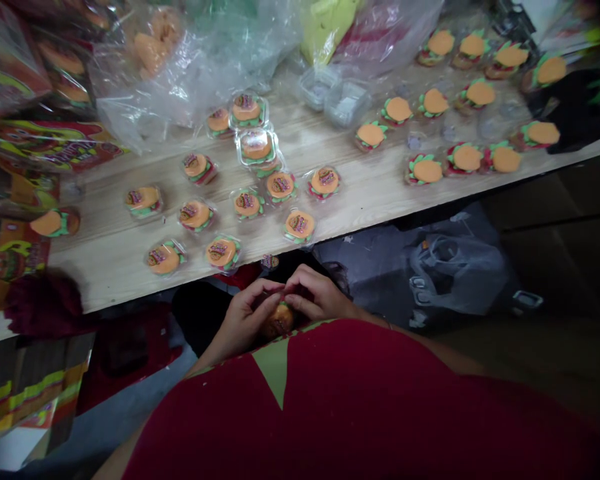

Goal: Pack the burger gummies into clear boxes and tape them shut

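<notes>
Low in front of my red shirt, below the table edge, my left hand and my right hand are closed around a toy burger with an orange bun. Thumbs and fingertips of both hands meet near its upper edge. Part of the burger is hidden by my hands and shirt, and I cannot tell whether its clear case is fully closed. On the table ahead, several toy burgers in clear cases with printed labels stand scattered, the nearest being a labelled burger.
Unlabelled burgers stand in rows at the right of the wooden table. Clear empty cases and plastic bags lie at the back. Printed boxes are at the left. A plastic bag rests below, right of the table edge.
</notes>
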The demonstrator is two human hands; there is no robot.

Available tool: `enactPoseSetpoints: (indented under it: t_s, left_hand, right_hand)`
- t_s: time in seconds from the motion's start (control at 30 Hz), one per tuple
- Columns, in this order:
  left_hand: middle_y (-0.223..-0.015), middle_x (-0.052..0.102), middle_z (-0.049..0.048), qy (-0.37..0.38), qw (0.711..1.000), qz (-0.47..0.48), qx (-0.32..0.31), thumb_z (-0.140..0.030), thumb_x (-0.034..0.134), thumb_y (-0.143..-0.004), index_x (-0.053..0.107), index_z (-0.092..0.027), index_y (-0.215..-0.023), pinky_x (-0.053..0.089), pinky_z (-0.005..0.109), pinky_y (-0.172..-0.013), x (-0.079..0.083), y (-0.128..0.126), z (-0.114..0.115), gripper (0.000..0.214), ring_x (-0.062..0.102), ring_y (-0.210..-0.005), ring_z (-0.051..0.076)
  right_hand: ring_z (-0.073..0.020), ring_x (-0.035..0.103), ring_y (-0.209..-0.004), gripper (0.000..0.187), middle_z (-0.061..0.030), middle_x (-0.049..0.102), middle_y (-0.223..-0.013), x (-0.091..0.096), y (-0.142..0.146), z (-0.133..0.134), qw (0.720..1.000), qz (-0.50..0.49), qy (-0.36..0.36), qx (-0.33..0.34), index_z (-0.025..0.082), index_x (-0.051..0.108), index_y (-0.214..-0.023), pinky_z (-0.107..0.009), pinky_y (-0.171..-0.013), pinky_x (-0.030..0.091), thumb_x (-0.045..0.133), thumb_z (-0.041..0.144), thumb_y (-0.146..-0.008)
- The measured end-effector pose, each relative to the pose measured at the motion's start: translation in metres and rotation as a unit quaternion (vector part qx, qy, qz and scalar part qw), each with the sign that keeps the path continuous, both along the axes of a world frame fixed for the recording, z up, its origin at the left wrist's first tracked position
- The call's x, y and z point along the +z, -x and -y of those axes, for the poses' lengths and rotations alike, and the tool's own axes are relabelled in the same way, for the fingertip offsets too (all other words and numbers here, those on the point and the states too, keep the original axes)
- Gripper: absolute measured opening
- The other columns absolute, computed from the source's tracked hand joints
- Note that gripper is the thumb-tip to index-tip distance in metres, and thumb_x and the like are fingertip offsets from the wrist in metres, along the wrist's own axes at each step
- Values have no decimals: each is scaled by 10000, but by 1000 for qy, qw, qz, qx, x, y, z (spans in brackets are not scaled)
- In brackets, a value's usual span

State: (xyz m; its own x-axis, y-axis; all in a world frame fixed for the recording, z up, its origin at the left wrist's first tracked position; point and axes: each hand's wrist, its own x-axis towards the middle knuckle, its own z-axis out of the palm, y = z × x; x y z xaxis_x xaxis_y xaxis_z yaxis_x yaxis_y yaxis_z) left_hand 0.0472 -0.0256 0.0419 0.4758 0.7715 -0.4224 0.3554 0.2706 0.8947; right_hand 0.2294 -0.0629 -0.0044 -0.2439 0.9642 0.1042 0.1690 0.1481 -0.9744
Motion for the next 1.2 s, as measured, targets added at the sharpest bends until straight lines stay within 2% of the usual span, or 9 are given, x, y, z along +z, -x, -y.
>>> enactPoseSetpoints:
  t_s: [0.13, 0.3, 0.5, 0.6, 0.77, 0.87, 1.03, 1.13, 1.2]
  left_hand:
    - [-837, 643, 34, -13, 999, -5, -35, -292, 569, -857, 655, -150, -927, 454, 250, -686, 2, 0, 1, 180, 581, -770, 143]
    - [-804, 618, 38, -52, 997, -18, -54, -299, 566, -858, 645, -141, -864, 435, 256, -667, 4, -2, 0, 177, 560, -730, 138]
    - [-788, 619, 39, -79, 995, -30, -58, -304, 553, -863, 641, -148, -858, 427, 260, -668, 3, -1, -1, 179, 548, -726, 139]
    - [-782, 615, 30, -59, 997, -22, -34, -329, 568, -854, 638, -153, -852, 425, 252, -665, 3, -2, 1, 190, 543, -722, 138]
    - [-796, 609, 21, 14, 999, 12, 45, -388, 558, -865, 629, -154, -849, 436, 252, -673, 4, -1, 5, 246, 551, -730, 142]
    - [-832, 620, 34, -24, 999, 0, 33, -379, 552, -876, 650, -153, -867, 436, 265, -718, 5, 0, 4, 247, 566, -780, 156]
    - [-863, 630, 59, -112, 993, -11, -24, -379, 525, -897, 649, -165, -916, 447, 286, -751, 5, 5, 0, 248, 587, -813, 171]
    - [-867, 626, 64, -134, 990, 2, -53, -375, 540, -890, 619, -167, -908, 453, 282, -737, 3, 7, -1, 223, 586, -805, 165]
    - [-878, 630, 60, -129, 991, -1, -42, -367, 538, -893, 592, -177, -957, 459, 275, -728, 0, 9, -1, 207, 590, -807, 159]
  right_hand:
    - [-128, 491, -746, 118, -14, 501, -820, -1, 0, 2, 998, -55, 30, 22, 183, 514, -828, -256, -672, 424, 570, 275, -876]
    - [-134, 474, -741, 128, -22, 490, -816, 7, 2, 4, 1000, -28, -6, -5, 190, 486, -794, -274, -670, 402, 498, 249, -907]
    - [-136, 478, -733, 143, -17, 487, -792, 6, 4, 2, 999, -22, -21, -24, 205, 476, -792, -275, -674, 410, 475, 273, -918]
    - [-140, 486, -758, 144, -24, 488, -814, 7, 2, -2, 1000, -13, -26, 1, 207, 471, -802, -277, -696, 425, 465, 283, -924]
    - [-153, 482, -802, 165, -46, 489, -859, 13, 2, -8, 998, 32, -53, 15, 195, 478, -805, -294, -734, 429, 454, 297, -932]
    - [-143, 496, -795, 149, -39, 500, -866, 12, 1, -7, 999, -3, -32, 17, 185, 516, -854, -277, -722, 432, 495, 316, -923]
    - [-116, 530, -739, 166, -16, 565, -839, 10, 0, -6, 995, -66, 61, 35, 182, 572, -900, -232, -655, 443, 584, 347, -881]
    - [-116, 545, -728, 157, -22, 597, -817, 10, 1, -8, 995, -83, 43, 22, 173, 612, -884, -239, -659, 452, 599, 329, -876]
    - [-124, 559, -744, 154, -33, 612, -821, 9, 2, -9, 996, -87, 18, 4, 173, 641, -894, -250, -673, 459, 609, 322, -871]
